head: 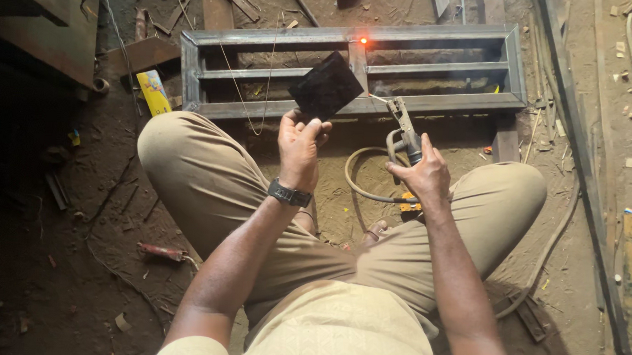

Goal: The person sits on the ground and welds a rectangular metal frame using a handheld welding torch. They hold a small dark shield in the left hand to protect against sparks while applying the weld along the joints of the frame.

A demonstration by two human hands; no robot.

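The left hand (300,145) is closed on a dark glass plate (326,85), thin and easy to break, held by its bottom edge above the metal frame (433,103). The right hand (423,171) grips the stiff welding tool (403,124) by its handle

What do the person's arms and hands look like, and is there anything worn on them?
Both forearms are bare, with no gloves on the left hand or the right hand. A dark wristwatch with a wide band sits on the left wrist. The right wrist has nothing on it. Near the bottom, short pale yellow sleeves of a patterned shirt begin at the upper arms.
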